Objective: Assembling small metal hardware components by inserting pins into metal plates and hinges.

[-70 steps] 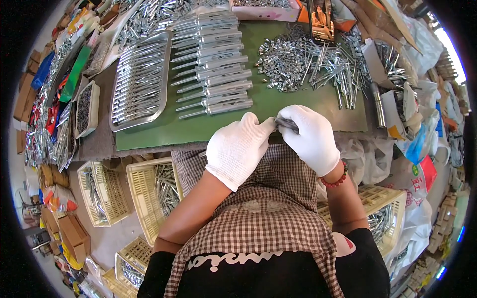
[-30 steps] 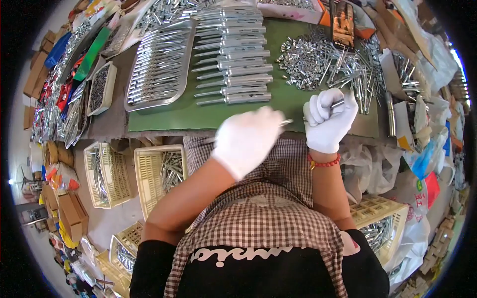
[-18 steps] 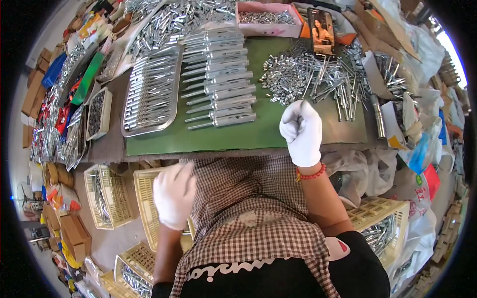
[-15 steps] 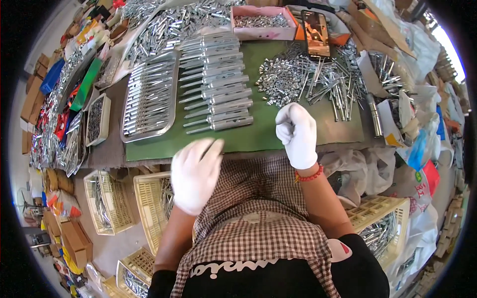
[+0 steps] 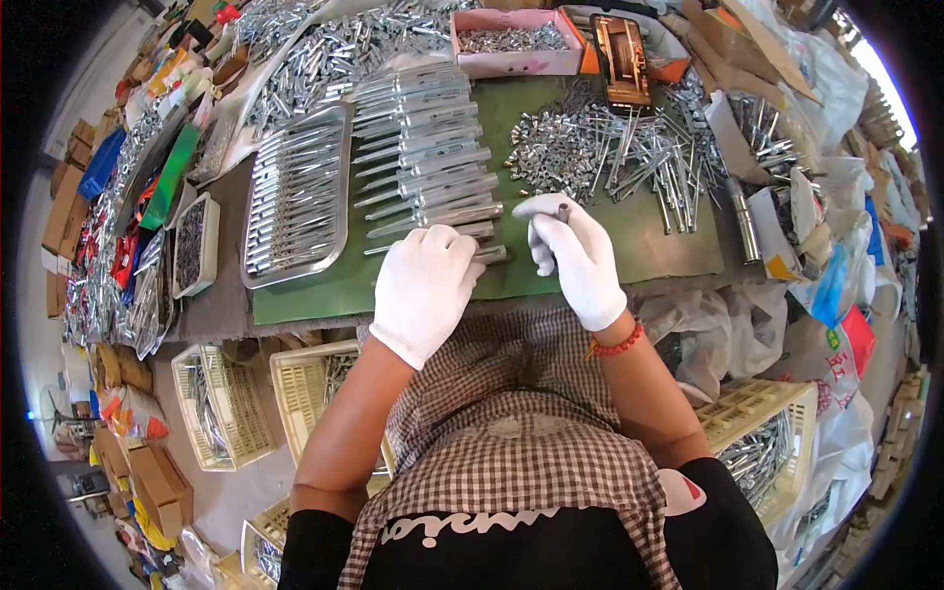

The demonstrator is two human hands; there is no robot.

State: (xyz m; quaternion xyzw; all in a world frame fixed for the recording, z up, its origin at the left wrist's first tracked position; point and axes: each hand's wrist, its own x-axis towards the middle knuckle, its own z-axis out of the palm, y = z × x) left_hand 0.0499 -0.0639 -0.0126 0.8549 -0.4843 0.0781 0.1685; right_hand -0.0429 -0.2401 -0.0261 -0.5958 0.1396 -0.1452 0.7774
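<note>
My left hand (image 5: pixel 425 293), in a white glove, lies over the near end of a row of metal tubes with thin rods (image 5: pixel 438 157). Its fingers are curled over the nearest metal tube (image 5: pixel 492 254), whose end sticks out to the right of them. Just to the right hovers my right hand (image 5: pixel 575 261), also gloved, with thumb and fingers pinched together. A small dark metal piece (image 5: pixel 563 210) shows at its fingertips; the rest of it is hidden. Beyond that hand lie a heap of small metal sleeves (image 5: pixel 551 147) and a bundle of thin metal rods (image 5: pixel 674 182).
A metal tray (image 5: pixel 341 211) of rods stands left of the row, on a green mat (image 5: pixel 295 307). At the back are a pink box (image 5: pixel 516 67) of small parts and a propped phone (image 5: pixel 622 64). Plastic crates (image 5: pixel 226 413) stand below the table edge.
My left hand has moved up and right onto the nearest tube of the row. My right hand has turned, its fingertips now pointing left, and a small dark piece shows there.
</note>
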